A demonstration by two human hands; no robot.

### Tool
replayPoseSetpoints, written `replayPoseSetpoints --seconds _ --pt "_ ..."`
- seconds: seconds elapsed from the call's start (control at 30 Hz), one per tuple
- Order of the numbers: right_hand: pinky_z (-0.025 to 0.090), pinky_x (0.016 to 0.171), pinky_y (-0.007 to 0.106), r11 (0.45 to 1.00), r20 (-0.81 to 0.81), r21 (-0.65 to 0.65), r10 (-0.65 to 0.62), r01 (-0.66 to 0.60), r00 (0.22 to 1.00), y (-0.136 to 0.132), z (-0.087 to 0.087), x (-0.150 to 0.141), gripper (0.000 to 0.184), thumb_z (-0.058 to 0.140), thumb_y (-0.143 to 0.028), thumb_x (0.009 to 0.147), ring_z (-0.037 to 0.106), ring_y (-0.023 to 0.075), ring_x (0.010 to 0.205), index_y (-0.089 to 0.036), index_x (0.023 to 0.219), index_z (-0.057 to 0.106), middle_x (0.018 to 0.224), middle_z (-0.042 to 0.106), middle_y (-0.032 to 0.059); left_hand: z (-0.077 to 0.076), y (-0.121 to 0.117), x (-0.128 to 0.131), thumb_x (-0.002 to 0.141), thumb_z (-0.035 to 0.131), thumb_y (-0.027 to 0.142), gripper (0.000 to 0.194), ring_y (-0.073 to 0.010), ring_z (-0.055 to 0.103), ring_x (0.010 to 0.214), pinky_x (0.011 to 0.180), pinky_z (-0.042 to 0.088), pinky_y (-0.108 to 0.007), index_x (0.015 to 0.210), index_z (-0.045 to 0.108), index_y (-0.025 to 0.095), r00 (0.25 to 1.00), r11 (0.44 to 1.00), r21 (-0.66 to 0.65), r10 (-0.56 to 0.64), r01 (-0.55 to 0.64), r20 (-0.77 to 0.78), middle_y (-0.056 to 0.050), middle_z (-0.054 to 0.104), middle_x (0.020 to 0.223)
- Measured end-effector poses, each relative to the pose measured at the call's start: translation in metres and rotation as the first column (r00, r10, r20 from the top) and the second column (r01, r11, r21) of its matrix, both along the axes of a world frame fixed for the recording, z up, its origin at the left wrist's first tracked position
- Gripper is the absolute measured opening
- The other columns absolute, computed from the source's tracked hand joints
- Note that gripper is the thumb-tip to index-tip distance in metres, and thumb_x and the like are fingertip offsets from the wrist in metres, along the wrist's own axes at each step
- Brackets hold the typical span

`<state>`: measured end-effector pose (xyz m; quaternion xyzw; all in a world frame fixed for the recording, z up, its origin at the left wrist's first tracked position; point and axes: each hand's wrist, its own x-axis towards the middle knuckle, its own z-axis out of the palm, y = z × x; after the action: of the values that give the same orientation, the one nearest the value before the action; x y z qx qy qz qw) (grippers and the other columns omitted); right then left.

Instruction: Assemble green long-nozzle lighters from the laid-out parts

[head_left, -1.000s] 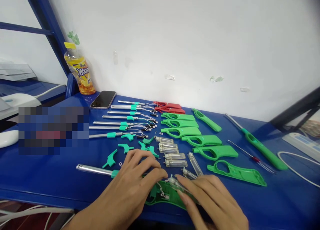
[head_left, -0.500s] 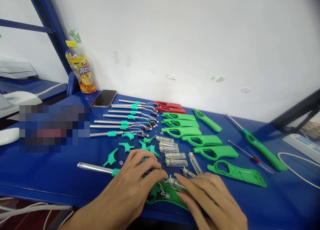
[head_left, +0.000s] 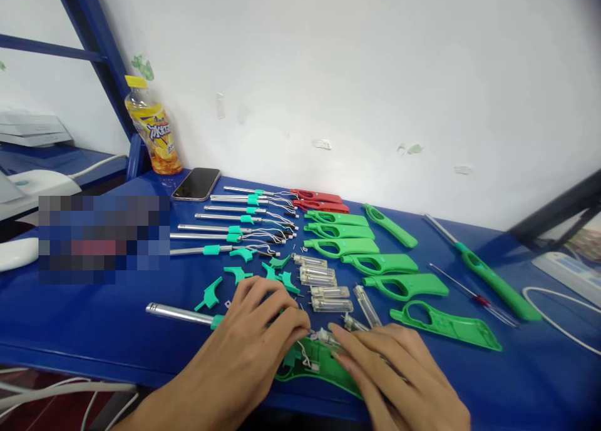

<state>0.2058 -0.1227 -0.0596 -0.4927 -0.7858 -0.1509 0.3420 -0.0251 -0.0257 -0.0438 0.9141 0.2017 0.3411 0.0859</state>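
Clear tank (head_left: 327, 338) pinched at the edge of an open green shell (head_left: 335, 370)

Through the head view I have the right hand (head_left: 399, 368) with its grip clamped on the clear tank, thumb on one side and fingers on the other, the nozzle end pointing left. The tank sits at the upper edge of the green shell, near the front of the blue tabletop (head_left: 94, 324); I cannot tell whether the two touch.

I have the left hand (head_left: 265, 324) over the shell's left end, thumb and index finger close together by the nozzle. I cannot tell from here whether that grip is clamped on anything. White wires (head_left: 304, 354) curl inside the shell, and a silver rod (head_left: 178, 313) with a teal collar (head_left: 217, 321) runs in behind the left hand.

Just beyond the hands I see loose clear tanks (head_left: 331, 305), with teal triggers (head_left: 209, 294) to their left. Farther back lie more rods (head_left: 206, 228), green handles (head_left: 406, 286) and two red handles (head_left: 320, 206). A long green lighter (head_left: 500, 286) rests at the right; a phone (head_left: 197, 184) and a yellow-capped bottle (head_left: 154, 131) are at the back left.
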Motion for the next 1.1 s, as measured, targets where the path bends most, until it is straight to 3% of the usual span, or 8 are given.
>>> replayPoseSetpoints --seconds 0.23,0.67,1.1 --pt "0.053 0.082 0.033 0.999 0.023 -0.009 0.033 -0.033 0.999 -0.0006 -0.0006 0.0008 0.036 0.071 -0.011 0.102 0.073 0.0164 0.089 -0.02 0.136 0.071 0.107 0.081 0.0021 -0.0045 -0.0036 -0.0003 0.11 0.048 0.004 0.021 -0.0214 0.051 0.1 0.096 0.032 -0.037 0.107 0.064 0.017 0.999 0.998 -0.039 -0.043 0.043 0.013 -0.003 0.066 0.102" --pt "0.052 0.079 0.034 1.0 0.026 0.026 0.009 -0.01 1.0 -0.0032 -0.0007 -0.0032 0.034 0.073 -0.009 0.1 0.072 0.0156 0.082 -0.015 0.133 0.071 0.1 0.082 0.0013 0.0003 -0.0024 0.0016 0.114 0.045 0.01 0.021 -0.0211 0.052 0.099 0.094 0.035 -0.036 0.107 0.064 0.017 0.999 0.999 0.026 -0.042 0.042 0.018 -0.003 0.066 0.101" --pt "0.052 0.077 0.031 0.999 0.048 0.022 0.028 -0.029 0.998 -0.0006 0.0024 -0.0013 0.027 0.067 -0.015 0.106 0.071 0.0125 0.077 -0.017 0.132 0.073 0.095 0.08 0.0003 -0.0008 -0.0049 -0.0041 0.112 0.046 0.007 0.02 -0.0221 0.048 0.1 0.092 0.036 -0.036 0.112 0.064 0.015 0.995 0.995 -0.027 -0.101 0.101 -0.022 -0.004 0.065 0.105"
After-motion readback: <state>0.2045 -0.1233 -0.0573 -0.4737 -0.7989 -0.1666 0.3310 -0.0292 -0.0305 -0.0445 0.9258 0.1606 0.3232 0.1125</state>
